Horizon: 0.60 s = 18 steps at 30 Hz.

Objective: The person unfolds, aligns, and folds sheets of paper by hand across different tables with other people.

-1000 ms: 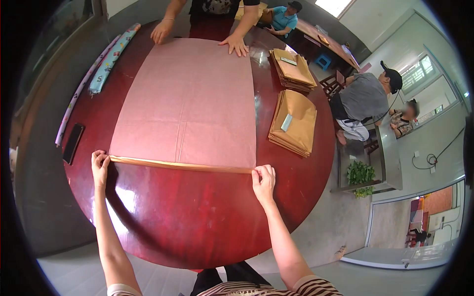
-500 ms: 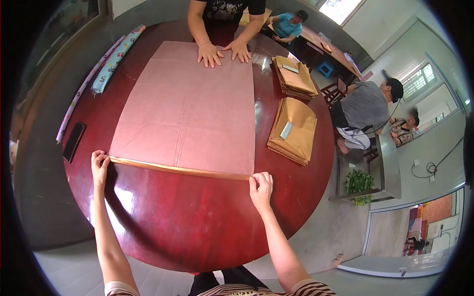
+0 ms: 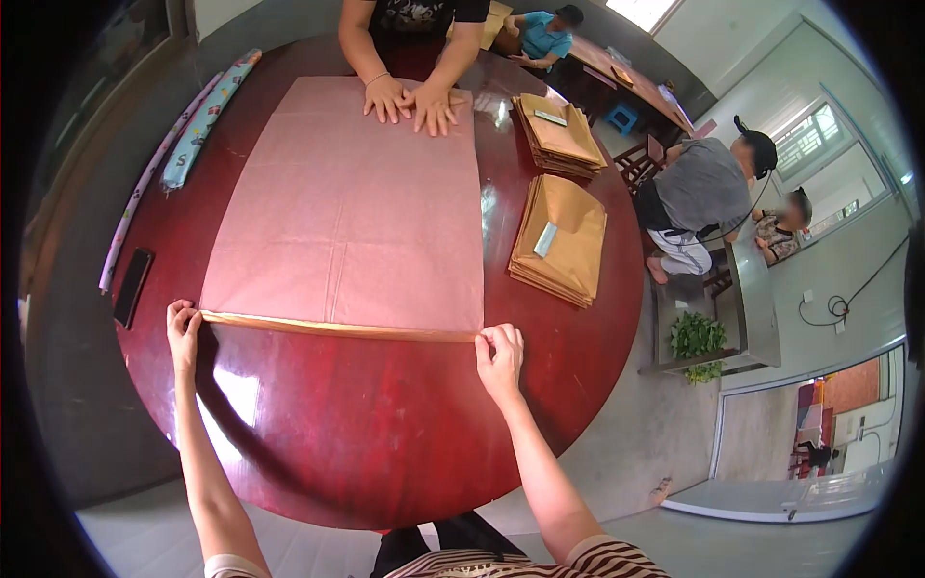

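At a round red table (image 3: pixel 385 424), left hand (image 3: pixel 182 334) and right hand (image 3: pixel 501 357) still pinch rectangular pinkish paper (image 3: pixel 337 207); co-worker's spread hands (image 3: pixel 434 108) have converged.

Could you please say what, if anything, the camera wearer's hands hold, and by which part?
A pink sheet: the left hand pinches its near-left corner, the right hand its near-right.

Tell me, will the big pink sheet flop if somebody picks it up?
Probably, yes: the sheet is wide and looks thin, with creases in it, so it may sag or bend. It's likely light for its size, because it lies so flat. It might slide easily if pushed, since the table looks shiny.
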Motion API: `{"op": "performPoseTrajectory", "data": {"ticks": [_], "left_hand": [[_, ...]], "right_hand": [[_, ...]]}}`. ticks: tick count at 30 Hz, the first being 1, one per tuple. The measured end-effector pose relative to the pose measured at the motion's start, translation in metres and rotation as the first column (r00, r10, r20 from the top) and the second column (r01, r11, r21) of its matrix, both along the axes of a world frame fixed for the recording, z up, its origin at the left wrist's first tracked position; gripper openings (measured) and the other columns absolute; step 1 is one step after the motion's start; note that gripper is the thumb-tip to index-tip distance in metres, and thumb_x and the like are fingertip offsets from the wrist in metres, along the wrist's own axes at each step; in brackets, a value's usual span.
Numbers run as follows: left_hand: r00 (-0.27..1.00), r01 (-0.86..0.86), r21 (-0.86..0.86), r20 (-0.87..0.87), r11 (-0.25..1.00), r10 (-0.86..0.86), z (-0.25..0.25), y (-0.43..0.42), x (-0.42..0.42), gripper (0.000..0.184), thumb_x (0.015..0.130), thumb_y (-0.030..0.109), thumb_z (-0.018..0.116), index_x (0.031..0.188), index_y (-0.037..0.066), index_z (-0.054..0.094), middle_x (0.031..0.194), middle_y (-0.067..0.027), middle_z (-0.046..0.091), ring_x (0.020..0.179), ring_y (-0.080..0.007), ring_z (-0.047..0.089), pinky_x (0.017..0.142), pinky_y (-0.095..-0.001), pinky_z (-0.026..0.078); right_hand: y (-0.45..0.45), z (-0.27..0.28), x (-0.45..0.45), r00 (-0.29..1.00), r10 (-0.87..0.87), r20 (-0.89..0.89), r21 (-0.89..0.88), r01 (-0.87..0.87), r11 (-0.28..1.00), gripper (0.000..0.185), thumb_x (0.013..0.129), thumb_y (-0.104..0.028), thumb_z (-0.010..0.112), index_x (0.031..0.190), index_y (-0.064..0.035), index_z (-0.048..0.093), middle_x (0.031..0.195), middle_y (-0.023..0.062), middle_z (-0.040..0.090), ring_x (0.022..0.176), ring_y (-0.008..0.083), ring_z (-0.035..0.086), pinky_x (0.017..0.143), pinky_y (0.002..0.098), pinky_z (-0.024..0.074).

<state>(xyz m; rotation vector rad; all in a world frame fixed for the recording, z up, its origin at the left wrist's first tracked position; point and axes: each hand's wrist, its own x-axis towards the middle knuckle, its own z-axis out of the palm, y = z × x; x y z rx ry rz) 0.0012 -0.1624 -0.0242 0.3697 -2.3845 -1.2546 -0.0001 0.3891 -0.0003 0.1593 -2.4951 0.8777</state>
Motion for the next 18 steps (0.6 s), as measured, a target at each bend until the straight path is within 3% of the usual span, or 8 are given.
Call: {"op": "performPoseTrajectory", "data": {"ticks": [18], "left_hand": [[1.000, 0.013, 0.038, -0.012, 0.999, -0.012, -0.0061, -0.0071, -0.0022, 0.014, 0.081, 0.009, 0.060, 0.077, -0.003, 0.055, 0.105, -0.0055, 0.047, 0.101, -0.0173, 0.047, 0.088, -0.0260, 0.036]], "right_hand": [[0.0002, 0.0001, 0.0020, 1.000, -0.001, 0.029, -0.011, 0.001, 1.000, 0.009, 0.076, -0.007, 0.063, 0.077, -0.0063, 0.054, 0.079, 0.0074, 0.052, 0.078, 0.0277, 0.050, 0.073, 0.0393, 0.0401]]}}
